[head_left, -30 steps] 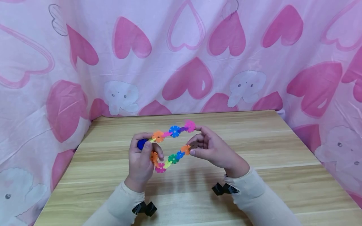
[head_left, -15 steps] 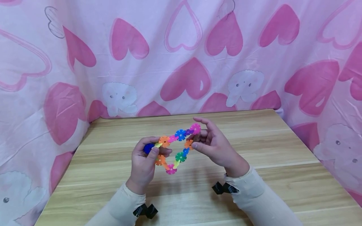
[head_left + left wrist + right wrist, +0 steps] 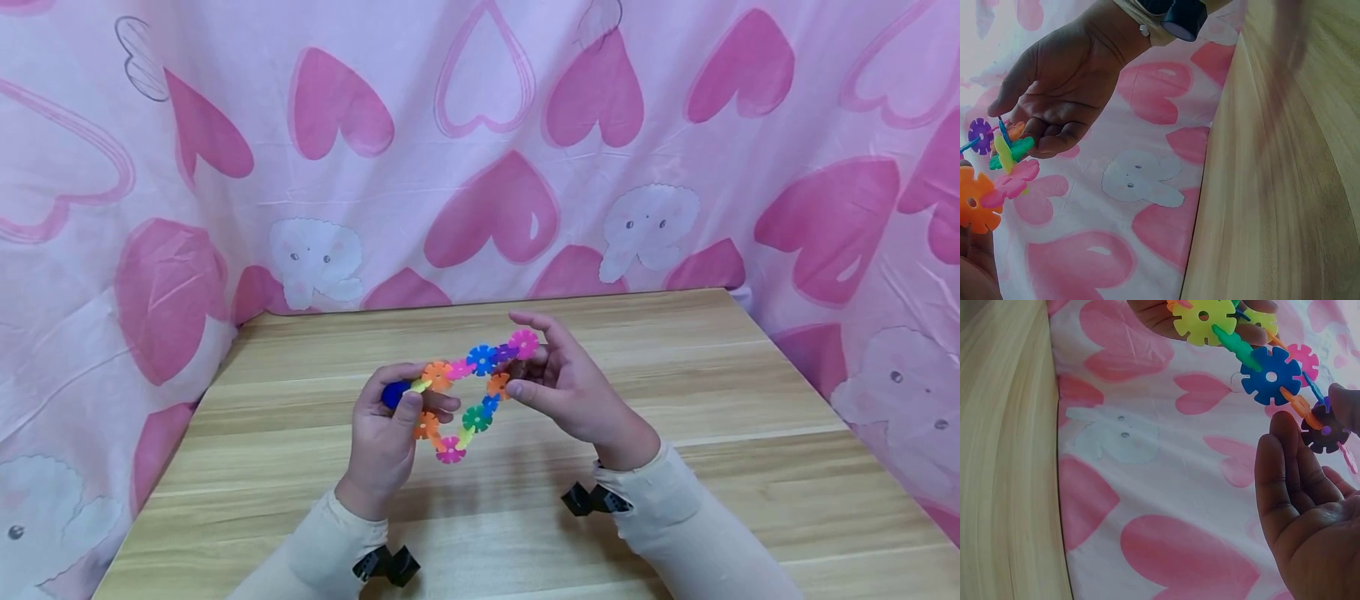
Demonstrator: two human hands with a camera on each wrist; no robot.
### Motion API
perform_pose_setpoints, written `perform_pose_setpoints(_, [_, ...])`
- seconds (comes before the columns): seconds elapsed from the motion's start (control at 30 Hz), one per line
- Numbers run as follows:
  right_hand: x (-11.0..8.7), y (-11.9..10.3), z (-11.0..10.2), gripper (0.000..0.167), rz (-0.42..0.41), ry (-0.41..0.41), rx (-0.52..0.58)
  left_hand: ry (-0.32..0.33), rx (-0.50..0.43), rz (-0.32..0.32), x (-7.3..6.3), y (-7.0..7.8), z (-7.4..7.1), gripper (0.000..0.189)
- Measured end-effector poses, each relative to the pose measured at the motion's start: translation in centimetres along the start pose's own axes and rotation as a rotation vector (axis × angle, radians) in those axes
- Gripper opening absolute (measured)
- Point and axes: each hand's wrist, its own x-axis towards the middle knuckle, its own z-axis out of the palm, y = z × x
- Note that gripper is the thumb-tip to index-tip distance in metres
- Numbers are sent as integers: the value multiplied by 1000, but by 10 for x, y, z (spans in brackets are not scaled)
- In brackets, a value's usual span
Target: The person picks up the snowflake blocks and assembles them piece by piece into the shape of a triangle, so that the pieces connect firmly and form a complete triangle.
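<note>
A chain of colourful notched plastic discs, snowflake building pieces, hangs bent into a loop between both hands above the table. My left hand [image 3: 380,442] grips its left end, with thumb and fingers about a dark blue disc [image 3: 394,394]. On the other side my right hand [image 3: 577,400] pinches the chain near an orange disc [image 3: 498,385] and a dark brown disc [image 3: 1324,442], its index finger raised. A pink disc [image 3: 523,343] stands at the upper right, close to those fingers. Purple meets brown there; whether they are joined, I cannot tell. In the right wrist view a blue disc [image 3: 1270,376] shows clearly.
A wood-grain table [image 3: 675,517] lies below the hands. Pink cloth [image 3: 495,125] with hearts and rabbit figures hangs behind it and at both sides. Black camera mounts [image 3: 386,565] sit on both sleeves.
The left hand and chain have shifted slightly right. The right index finger has lifted from the pink disc. The upper chain end now lies close to the brown disc in the right fingers.
</note>
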Motion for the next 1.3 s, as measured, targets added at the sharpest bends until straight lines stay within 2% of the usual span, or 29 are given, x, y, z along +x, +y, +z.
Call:
perform_pose_setpoints(0.4, [1,2,-3,74,-71,37,-21,-43,4,-4,-1,-7,-1,22])
perform_pose_setpoints(0.6, [0,2,-3,68,-84,78,-73,-103,-3,-2,-1,-11,-1,23])
perform_pose_setpoints(0.7, [-1,1,-4,67,-82,99,-95,-136,47,-8,-2,-12,-1,27])
perform_pose_setpoints(0.87, [-2,2,-4,66,-75,116,-130,-159,172,-83,-3,-13,0,38])
perform_pose_setpoints(1.13, [-2,3,-7,63,-60,128,-156,-163,237,-198,-3,-9,3,41])
perform_pose_setpoints(1.3, [0,4,-10,67,-26,123,-179,-180,381,-244,2,-7,1,41])
